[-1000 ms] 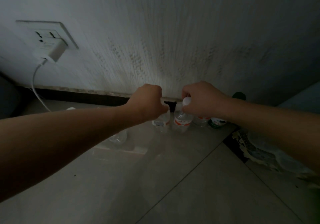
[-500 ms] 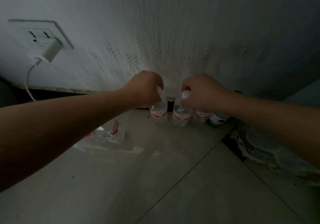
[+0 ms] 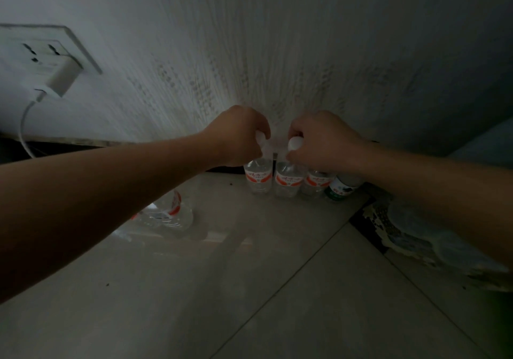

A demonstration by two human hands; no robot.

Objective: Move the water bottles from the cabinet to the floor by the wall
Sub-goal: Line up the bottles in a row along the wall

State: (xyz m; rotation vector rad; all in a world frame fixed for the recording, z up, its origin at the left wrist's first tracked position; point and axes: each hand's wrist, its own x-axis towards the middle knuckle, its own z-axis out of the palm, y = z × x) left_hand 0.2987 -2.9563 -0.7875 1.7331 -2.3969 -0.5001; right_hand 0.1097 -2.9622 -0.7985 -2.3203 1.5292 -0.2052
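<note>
A row of clear water bottles stands upright on the floor against the wall (image 3: 305, 53). My left hand (image 3: 238, 136) grips the white cap of the leftmost red-label bottle (image 3: 258, 178). My right hand (image 3: 322, 142) grips the cap of the red-label bottle beside it (image 3: 288, 182). A third red-label bottle (image 3: 316, 183) and a green-label bottle (image 3: 341, 189) stand to the right, partly behind my right wrist. Another red-label bottle (image 3: 169, 211) lies on the floor under my left forearm.
A wall socket (image 3: 41, 50) with a white charger (image 3: 62, 78) and its cable (image 3: 23, 128) is at upper left. A dark baseboard runs along the wall. A patterned cloth (image 3: 410, 233) lies at right on the tiled floor (image 3: 194, 289).
The view has tilted, so both hands and the bottle row sit higher in frame; both hands have stayed closed on the bottle caps. More of the lying bottle shows under my left arm.
</note>
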